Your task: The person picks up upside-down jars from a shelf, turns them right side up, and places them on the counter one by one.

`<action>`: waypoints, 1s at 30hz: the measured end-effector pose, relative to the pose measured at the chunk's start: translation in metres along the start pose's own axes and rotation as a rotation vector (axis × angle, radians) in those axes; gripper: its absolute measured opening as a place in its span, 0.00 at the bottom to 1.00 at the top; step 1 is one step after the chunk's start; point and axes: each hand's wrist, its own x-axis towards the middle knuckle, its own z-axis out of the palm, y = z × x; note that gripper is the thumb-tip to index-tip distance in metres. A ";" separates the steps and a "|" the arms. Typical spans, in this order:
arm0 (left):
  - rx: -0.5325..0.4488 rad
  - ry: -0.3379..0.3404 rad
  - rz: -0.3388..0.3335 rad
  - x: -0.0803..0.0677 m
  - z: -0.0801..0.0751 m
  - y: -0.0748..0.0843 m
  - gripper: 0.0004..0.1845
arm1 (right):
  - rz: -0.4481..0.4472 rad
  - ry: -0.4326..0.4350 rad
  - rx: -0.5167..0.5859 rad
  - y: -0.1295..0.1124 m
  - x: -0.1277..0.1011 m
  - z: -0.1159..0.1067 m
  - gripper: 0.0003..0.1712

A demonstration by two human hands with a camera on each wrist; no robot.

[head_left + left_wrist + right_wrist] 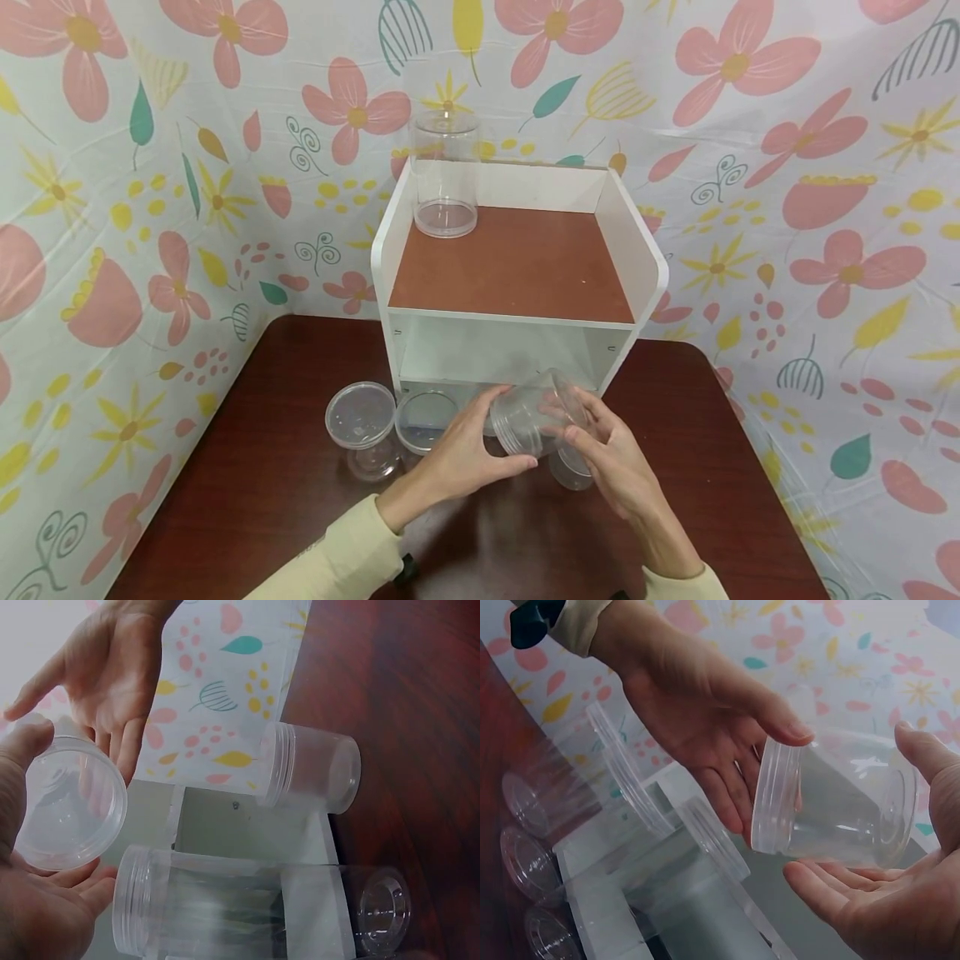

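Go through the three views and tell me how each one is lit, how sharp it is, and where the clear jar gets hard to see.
Head view: bright, even light, sharp; the clear jar between left hand and right hand almost melts into the white shelf unit. Left wrist view: dim, greyish, soft at the near palm. Right wrist view: dim too, background blurred, pale glints on the jar wall.

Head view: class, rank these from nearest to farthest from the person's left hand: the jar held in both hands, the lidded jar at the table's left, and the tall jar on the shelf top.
1. Held jar: tilted in the grip of the left hand.
2. Lidded jar: on the table, left of that hand.
3. Tall jar: upright at the back left corner of the shelf top.
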 end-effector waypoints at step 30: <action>-0.032 0.030 0.043 0.000 -0.016 0.008 0.54 | -0.175 0.720 -0.732 -0.021 0.034 -0.048 0.25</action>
